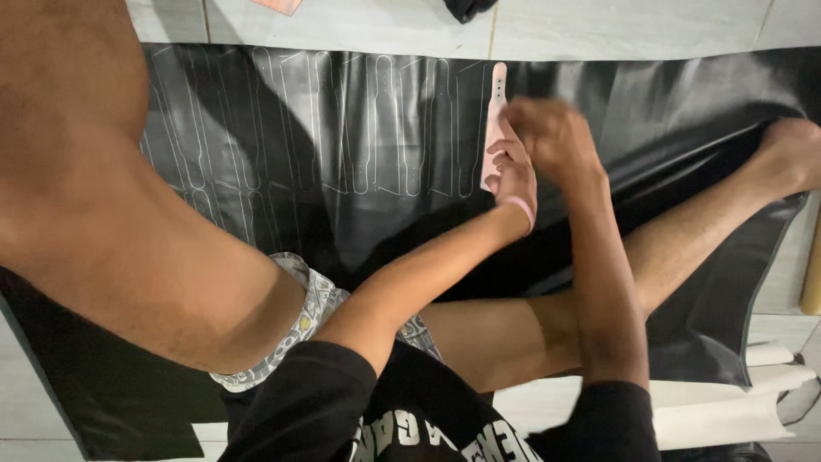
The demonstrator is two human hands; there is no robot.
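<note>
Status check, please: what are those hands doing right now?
Left hand pressing pink template flat on black sheet. Right hand alongside, blurred. Nothing in the way.

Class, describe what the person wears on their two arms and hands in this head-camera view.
Both arms are bare from the upper arm down, with short black sleeves of a black T-shirt that carries white lettering. The left hand has a pink band around its wrist. The right hand is blurred and shows no glove, ring or watch.
</note>
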